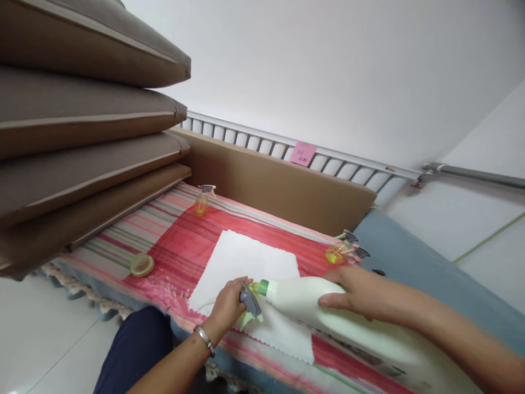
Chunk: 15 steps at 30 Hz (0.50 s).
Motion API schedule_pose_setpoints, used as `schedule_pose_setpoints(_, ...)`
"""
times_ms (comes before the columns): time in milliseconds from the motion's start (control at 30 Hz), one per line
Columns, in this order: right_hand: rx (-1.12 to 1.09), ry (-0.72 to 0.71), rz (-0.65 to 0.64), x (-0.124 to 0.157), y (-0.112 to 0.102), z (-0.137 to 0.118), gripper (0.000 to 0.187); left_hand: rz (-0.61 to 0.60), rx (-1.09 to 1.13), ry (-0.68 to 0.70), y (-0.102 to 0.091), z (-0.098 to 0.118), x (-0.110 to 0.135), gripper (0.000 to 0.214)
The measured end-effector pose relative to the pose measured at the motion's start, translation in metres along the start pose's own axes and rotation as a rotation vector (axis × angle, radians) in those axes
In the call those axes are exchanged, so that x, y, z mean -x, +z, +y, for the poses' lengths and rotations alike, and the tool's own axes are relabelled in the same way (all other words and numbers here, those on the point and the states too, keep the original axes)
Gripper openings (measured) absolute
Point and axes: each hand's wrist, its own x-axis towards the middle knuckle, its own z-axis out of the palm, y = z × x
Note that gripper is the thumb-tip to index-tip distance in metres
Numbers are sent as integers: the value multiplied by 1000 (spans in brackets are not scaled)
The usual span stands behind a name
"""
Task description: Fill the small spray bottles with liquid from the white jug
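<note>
A large white bottle (311,309) lies on its side over a white cloth (246,260) spread on a red striped cover (180,243). My left hand (227,303) is closed around the grey spray trigger (249,300) at the bottle's green neck. My right hand (353,287) grips the bottle's body from above, fingers wrapped over it. A bracelet sits on my left wrist.
Brown cushions (82,137) are stacked at the left, overhanging the cover. A small yellow spray bottle (202,201) stands at the back, two more (342,251) lie at the right, and a round yellow lid (141,264) rests at the left. A brown board (279,183) backs the surface.
</note>
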Motion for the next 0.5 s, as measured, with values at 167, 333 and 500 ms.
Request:
schedule_pose_setpoints(167, -144, -57, 26, -5, 25, 27, 31, 1, 46, 1, 0, -8, -3, 63)
schedule_pose_setpoints(333, -342, -71, 105, -14, 55, 67, 31, -21, 58, -13, -5, -13, -6, 63)
schedule_pose_setpoints(500, -513, 18, 260, -24, 61, 90, 32, -45, 85, -24, -11, -8, -7, 63)
